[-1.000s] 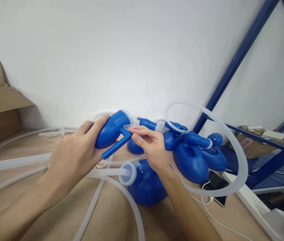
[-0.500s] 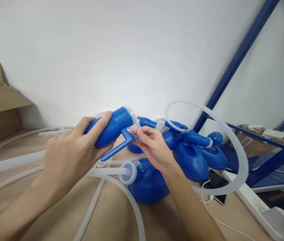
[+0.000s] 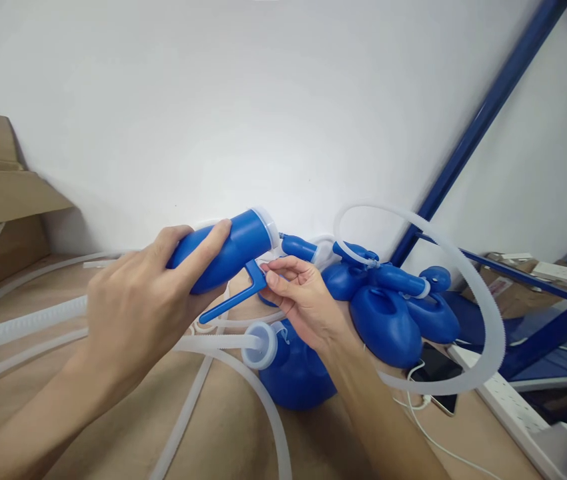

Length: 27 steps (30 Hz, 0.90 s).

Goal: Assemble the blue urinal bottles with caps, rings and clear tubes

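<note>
Left hand (image 3: 138, 303) curled round smooth blue tube (image 3: 246, 241), pale-rimmed; right hand (image 3: 306, 297) pinching bent blue strip (image 3: 232, 302).

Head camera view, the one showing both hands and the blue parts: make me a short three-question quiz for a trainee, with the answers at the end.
1. True or false: the left hand grips a blue rounded piece that has a clear rim at one end.
2. Where are the fingertips of the right hand?
a) On the phone's charging plug
b) At the corner of the blue L-shaped piece
c) On a cardboard flap
3. Fill in the blank: the phone lies toward the ____ side of the picture.

Key: 1. True. 2. b. 3. Right.
</note>
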Each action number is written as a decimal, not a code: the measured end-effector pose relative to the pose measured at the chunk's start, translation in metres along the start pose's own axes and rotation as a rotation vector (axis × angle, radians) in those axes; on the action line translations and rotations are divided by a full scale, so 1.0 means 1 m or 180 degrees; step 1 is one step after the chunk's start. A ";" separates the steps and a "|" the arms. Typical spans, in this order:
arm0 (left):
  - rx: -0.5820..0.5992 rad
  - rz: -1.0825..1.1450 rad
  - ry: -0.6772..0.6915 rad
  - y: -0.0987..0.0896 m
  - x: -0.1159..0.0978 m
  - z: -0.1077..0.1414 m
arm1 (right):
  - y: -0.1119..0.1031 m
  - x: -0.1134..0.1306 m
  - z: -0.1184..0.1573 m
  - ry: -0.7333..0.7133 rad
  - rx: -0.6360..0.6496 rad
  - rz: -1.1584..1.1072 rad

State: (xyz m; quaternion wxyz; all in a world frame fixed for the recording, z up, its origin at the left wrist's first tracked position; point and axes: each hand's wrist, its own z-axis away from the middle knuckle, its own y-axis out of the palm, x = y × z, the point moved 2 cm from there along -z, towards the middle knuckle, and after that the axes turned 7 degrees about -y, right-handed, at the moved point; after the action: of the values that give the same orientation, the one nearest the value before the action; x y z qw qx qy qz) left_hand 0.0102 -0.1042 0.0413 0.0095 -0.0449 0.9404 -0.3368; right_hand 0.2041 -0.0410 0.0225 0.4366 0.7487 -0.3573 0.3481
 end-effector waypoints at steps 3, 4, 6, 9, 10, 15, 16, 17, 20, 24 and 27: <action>0.0033 0.0056 -0.0207 0.001 0.000 -0.001 | 0.005 -0.006 0.004 -0.0121 -0.0093 -0.0075; 0.0018 0.0057 -0.0243 0.001 0.000 0.000 | 0.006 -0.008 0.005 -0.0179 -0.0125 -0.0065; -0.0017 0.0061 -0.0285 0.000 0.000 0.000 | 0.010 -0.011 0.009 -0.0286 -0.0251 -0.0046; -0.0066 0.0052 -0.0316 0.000 -0.001 0.001 | 0.016 -0.012 0.014 -0.0440 -0.0496 -0.0075; -0.0080 0.0044 -0.0309 0.000 -0.001 0.001 | 0.018 -0.012 0.016 -0.0484 -0.0544 -0.0080; -0.0141 0.0013 -0.0344 -0.001 0.001 0.000 | 0.024 -0.012 0.020 -0.0697 -0.0555 0.0105; -0.0165 -0.0005 -0.0334 -0.001 0.002 0.000 | 0.024 -0.012 0.019 -0.0721 -0.0510 0.0194; -0.0206 -0.0027 -0.0292 -0.001 0.002 0.000 | 0.022 -0.011 0.019 -0.0738 -0.0454 0.0285; -0.0354 -0.0046 -0.0094 0.004 0.004 0.001 | 0.015 -0.006 0.015 -0.0780 -0.0307 0.0543; -0.0681 0.0150 0.0220 0.012 0.003 0.003 | 0.005 0.009 0.010 -0.0752 -0.0049 0.0988; -0.1013 0.0261 0.0332 0.014 0.001 0.003 | 0.003 0.019 0.013 -0.0928 0.0109 0.1421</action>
State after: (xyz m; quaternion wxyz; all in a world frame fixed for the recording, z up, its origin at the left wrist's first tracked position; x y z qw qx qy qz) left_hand 0.0082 -0.0956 0.0303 -0.0328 0.0100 0.9822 -0.1848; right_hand 0.2139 -0.0579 0.0352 0.2803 0.7008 -0.5668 0.3303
